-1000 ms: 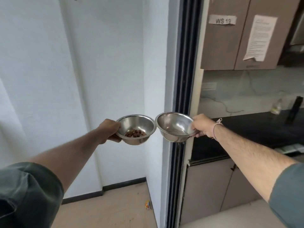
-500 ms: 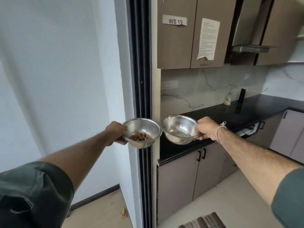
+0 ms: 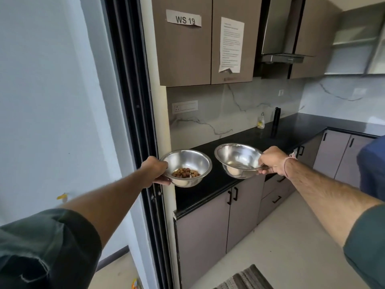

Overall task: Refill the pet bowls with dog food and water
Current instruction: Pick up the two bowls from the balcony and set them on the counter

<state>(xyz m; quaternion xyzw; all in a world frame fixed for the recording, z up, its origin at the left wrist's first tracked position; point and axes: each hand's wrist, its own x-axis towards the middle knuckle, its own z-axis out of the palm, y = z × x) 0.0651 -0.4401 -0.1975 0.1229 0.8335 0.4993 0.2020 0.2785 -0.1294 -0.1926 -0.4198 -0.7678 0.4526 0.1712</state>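
My left hand (image 3: 155, 171) grips the rim of a steel bowl (image 3: 192, 161) that holds a small heap of brown dog food (image 3: 185, 173). My right hand (image 3: 273, 160) grips the rim of a second steel bowl (image 3: 237, 155), tilted a little toward me, with what looks like a little water at its bottom. Both bowls hang in the air side by side, apart, over the near end of the black countertop (image 3: 268, 140).
A black sliding door frame (image 3: 133, 113) stands at the left of the kitchen. Grey cabinets (image 3: 216, 224) sit under the countertop. A small bottle (image 3: 260, 122) and a black bottle (image 3: 276, 122) stand at the backsplash. A striped mat (image 3: 245, 278) lies on the floor. Something blue (image 3: 373, 163) is at the right edge.
The view has swung right, from the white wall into the kitchen. Both bowls stay in my hands and now hang over the countertop, a little farther apart.
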